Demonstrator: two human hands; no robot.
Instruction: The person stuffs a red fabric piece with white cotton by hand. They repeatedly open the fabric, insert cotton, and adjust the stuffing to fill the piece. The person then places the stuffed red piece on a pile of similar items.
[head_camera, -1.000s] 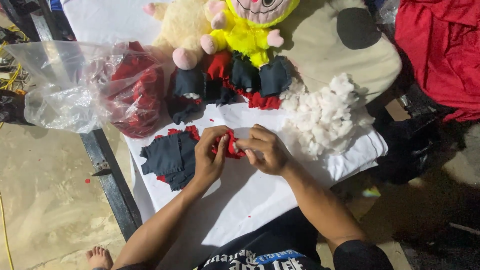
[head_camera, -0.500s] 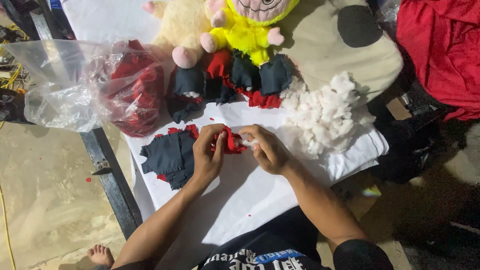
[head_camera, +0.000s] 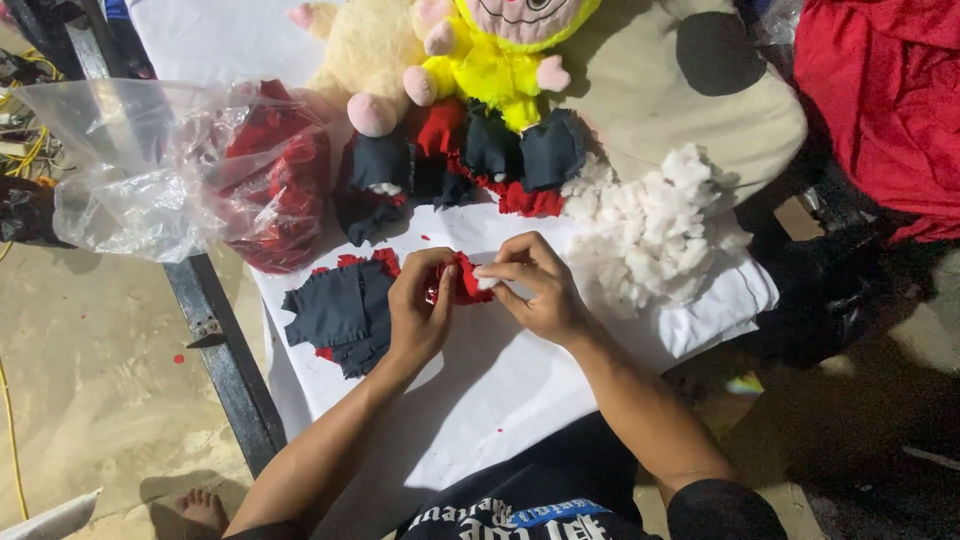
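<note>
From above, a crinkled clear plastic bag full of red cloth sags over the table's left edge, above a dark metal rail. The white table cover lies bare in front of the person. Both hands meet at the middle: the left hand cups a small red fabric piece, the right hand pinches a white tuft against it. Flat navy cloth pieces lie just left; fluffy white stuffing heaps right, below a yellow plush doll.

Stuffing right of hands, bag left
</note>
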